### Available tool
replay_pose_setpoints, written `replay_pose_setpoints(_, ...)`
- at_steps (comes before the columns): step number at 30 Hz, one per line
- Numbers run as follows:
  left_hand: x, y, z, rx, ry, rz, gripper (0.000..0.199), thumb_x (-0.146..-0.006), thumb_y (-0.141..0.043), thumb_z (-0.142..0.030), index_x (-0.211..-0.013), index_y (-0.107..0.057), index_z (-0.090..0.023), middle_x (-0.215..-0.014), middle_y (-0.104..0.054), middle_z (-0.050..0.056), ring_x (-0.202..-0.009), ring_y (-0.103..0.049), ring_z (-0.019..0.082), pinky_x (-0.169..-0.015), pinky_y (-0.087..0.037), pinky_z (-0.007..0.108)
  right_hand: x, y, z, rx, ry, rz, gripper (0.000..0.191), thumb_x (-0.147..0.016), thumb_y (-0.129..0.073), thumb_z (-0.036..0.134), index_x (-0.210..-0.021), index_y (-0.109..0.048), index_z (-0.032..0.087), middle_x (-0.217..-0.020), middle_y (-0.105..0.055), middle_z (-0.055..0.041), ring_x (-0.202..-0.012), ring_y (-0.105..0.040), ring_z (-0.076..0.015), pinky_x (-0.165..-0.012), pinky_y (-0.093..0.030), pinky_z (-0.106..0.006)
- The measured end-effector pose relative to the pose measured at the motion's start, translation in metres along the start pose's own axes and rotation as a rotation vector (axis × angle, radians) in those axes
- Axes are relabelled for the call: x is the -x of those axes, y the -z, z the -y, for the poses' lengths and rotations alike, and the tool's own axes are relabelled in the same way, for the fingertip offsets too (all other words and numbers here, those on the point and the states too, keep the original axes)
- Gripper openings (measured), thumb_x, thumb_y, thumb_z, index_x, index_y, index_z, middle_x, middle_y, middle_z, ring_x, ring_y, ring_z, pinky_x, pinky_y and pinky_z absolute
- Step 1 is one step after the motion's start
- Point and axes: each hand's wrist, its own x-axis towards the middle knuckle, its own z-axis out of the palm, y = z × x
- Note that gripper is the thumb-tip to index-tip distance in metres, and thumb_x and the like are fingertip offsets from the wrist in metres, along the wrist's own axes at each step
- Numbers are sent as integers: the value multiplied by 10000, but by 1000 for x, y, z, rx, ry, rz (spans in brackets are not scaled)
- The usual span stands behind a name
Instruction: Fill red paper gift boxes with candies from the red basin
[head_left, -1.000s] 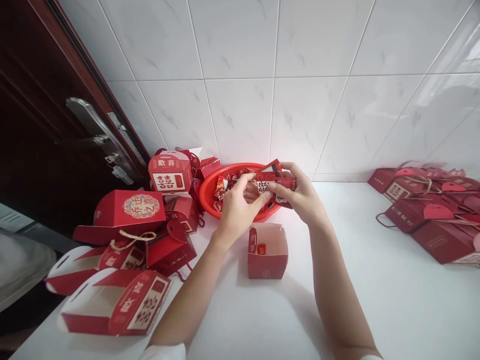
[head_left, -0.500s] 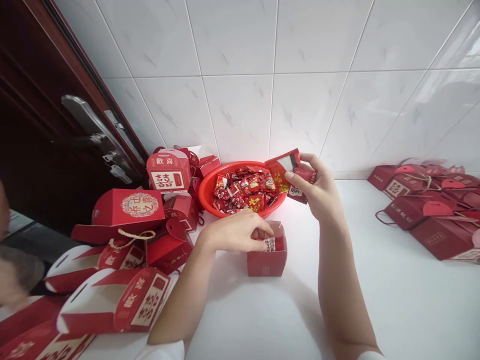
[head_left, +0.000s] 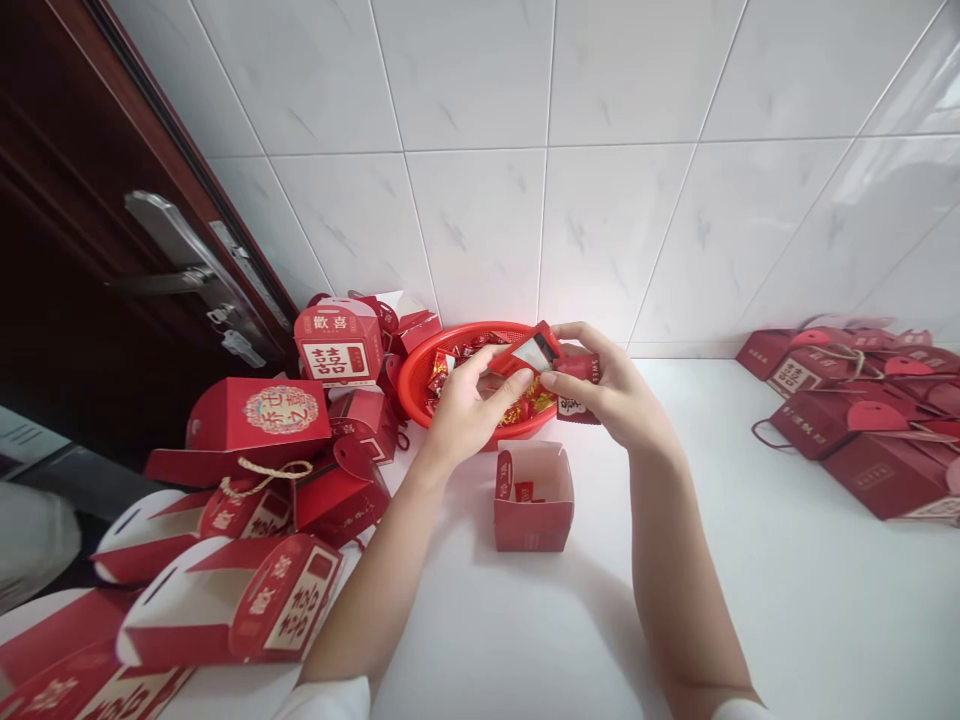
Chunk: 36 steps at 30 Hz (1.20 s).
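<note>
Over the front part of the basket, both hands meet. The left hand pinches a red packet between thumb and fingers; its lower part is hidden behind the thumb. The right hand grasps a dark packet, of which the fingers cover the far side, so only some letters and a piece of pale label can be read. Whether the right fingers also grip the red packet, I cannot tell. More packets lie in the basket, partly hidden by both hands.

Just in front, on the white surface, stands an uncovered box. A small red piece shows inside, but the front wall hides the bottom. At left are the other boxes, the nearest cut off by the edge; at right, the closed boxes are also cut off.
</note>
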Motion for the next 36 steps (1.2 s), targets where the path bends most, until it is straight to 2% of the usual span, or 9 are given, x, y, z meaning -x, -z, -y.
replay_pose_setpoints(6,0,7,-5,-6,22,9,317,-814,-749,-410,-1003,-700,-159,-1001,-752,75,-919,-708,235,-825,-568,324,1,3,-1,19,36,-49,244,-848,-663,273,-1089,-626,261,-1099,-678,-40,-622,-553,-91,-521,-459,-228)
replay_pose_setpoints(11,3,26,-14,-111,90,-21,274,-771,-756,-396,-909,-713,-163,-921,-762,54,-858,-713,241,-753,-569,319,-6,5,-8,-77,129,-259,92,-817,-515,168,-827,-601,197,-755,-693,-22,-469,-431,-70,-412,-288,-208)
replay_pose_setpoints(15,5,39,-19,-242,116,69,230,-784,-736,-360,-912,-731,-169,-895,-758,40,-830,-701,228,-745,-557,312,-7,-6,-9,-205,96,-33,104,-810,-498,183,-838,-597,196,-622,-645,18,-398,-277,-51,-407,-223,-218)
replay_pose_setpoints(17,6,42,-20,-283,123,83,225,-786,-727,-351,-918,-736,-169,-878,-752,35,-804,-693,217,-721,-547,300,-6,-10,-7,-195,86,52,117,-828,-512,199,-887,-613,197,-668,-668,10,-422,-318,-57,-429,-266,-224)
replay_pose_setpoints(21,5,44,-20,-285,134,87,209,-784,-719,-357,-865,-726,-164,-848,-739,35,-790,-686,216,-701,-535,295,-7,1,-7,-69,111,25,117,-814,-589,215,-919,-634,193,-758,-689,-12,-539,-486,-90,-505,-375,-242)
replay_pose_setpoints(28,5,48,-17,-271,126,87,216,-790,-723,-369,-874,-726,-170,-860,-745,35,-806,-689,220,-710,-535,293,5,53,-56,625,-103,277,154,-747,-590,147,-842,-700,197,-828,-727,-43,-745,-665,-181,-651,-516,-286)
replay_pose_setpoints(31,5,49,-16,-273,117,98,219,-799,-723,-374,-882,-728,-172,-876,-745,33,-812,-690,218,-713,-535,290,20,57,-85,892,-287,434,412,-730,-556,51,-1054,-735,232,-1151,-738,-78,-1048,-679,-256,-785,-551,-324)
replay_pose_setpoints(33,5,48,-16,-279,114,103,232,-794,-731,-382,-889,-729,-169,-882,-745,33,-804,-688,216,-705,-535,289,28,54,-98,972,-325,492,546,-707,-533,-2,-1159,-719,241,-1346,-659,-82,-1281,-574,-291,-930,-528,-360)
replay_pose_setpoints(36,6,46,-16,-287,112,120,243,-794,-731,-390,-886,-728,-165,-876,-748,37,-819,-690,224,-720,-540,296,34,49,-109,991,-313,507,512,-696,-550,-10,-1095,-736,251,-1424,-604,-64,-1431,-424,-311,-1022,-482,-393)
